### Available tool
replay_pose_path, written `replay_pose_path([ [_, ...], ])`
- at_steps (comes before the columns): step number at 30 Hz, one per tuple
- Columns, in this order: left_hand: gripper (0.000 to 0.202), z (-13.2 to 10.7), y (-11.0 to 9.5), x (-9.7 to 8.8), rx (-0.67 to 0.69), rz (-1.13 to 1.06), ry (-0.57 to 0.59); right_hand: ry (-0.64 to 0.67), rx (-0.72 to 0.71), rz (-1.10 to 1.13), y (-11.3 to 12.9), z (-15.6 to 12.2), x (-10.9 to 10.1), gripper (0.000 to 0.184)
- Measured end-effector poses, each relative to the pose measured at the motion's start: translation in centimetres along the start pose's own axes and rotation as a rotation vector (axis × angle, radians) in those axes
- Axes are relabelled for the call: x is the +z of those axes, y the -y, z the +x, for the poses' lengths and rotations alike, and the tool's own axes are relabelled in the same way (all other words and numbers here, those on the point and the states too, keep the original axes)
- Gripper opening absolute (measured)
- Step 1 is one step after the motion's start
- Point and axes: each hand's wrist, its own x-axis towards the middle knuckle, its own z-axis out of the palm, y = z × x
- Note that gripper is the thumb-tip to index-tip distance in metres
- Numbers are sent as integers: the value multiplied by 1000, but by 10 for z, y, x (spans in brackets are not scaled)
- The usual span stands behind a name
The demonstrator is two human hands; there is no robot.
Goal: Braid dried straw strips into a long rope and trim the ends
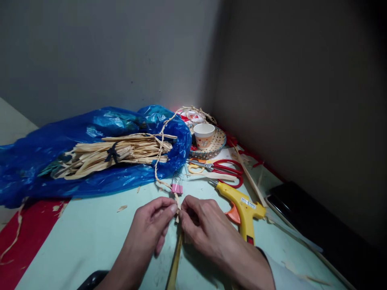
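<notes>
My left hand (151,225) and my right hand (205,227) meet at the middle of the table, both pinching the near end of a twisted straw cord (160,161). The cord runs away from my fingers, past a small pink binder clip (177,188) clamped on it, and up over a blue plastic bag (45,161). Loose flat straw strands (175,262) hang from my fingers toward me. A tied bundle of dry straw strips (117,155) lies on the bag.
A yellow hot glue gun (243,207) lies right of my right hand. Red-handled scissors (225,171) lie behind it. A paper cup (204,135) stands in a woven tray (216,147) at the wall corner. A black device (305,217) lies at right, a red sheet (33,233) at left.
</notes>
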Motion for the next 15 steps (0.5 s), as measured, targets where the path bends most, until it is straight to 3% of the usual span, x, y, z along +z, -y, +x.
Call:
replay_pose_path([
  [3, 27, 4, -4, 3, -40, -81, -2, -12, 28, -22, 0, 1, 2, 24],
  [8, 25, 12, -7, 7, -81, -185, 91, -15, -12, -40, 3, 1, -1, 23],
  [15, 20, 13, -7, 1, -72, -294, 119, 106, -68, -140, 10, -11, -22, 28],
])
